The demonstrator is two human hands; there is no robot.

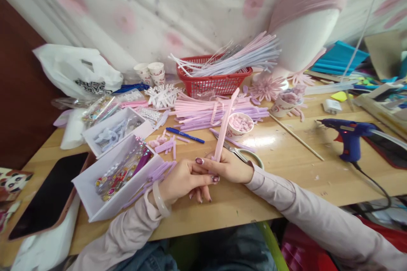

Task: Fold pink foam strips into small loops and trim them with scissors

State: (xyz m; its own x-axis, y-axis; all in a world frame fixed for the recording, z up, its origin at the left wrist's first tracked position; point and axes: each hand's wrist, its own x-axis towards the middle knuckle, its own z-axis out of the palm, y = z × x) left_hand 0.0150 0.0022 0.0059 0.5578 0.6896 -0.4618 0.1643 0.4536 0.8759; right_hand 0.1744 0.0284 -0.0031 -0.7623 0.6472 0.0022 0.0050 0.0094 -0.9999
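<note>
A narrow bundle of pink pipe cleaners (224, 129) stands upright, tilted slightly right, above my joined hands. My right hand (230, 166) is closed round its lower part, thumb across the front. Meeting it from the left, my left hand (182, 180) has its thumb and forefinger pinched at the bundle's lower end, which the fingers hide. Just behind my right hand lie scissors (251, 156) with pale handles. A paper cup (241, 126) of short pink pieces stands beside the bundle. Cut purple pieces (167, 146) and a blue pen (185, 135) lie beyond my left hand.
Pink and purple pipe cleaners (203, 112) lie before a red basket (213, 80) full of more stems. White boxes (84, 188) of beads and trims and a phone (51, 194) are left. A wooden stick (297, 137) and corded blue glue gun (348, 133) are right.
</note>
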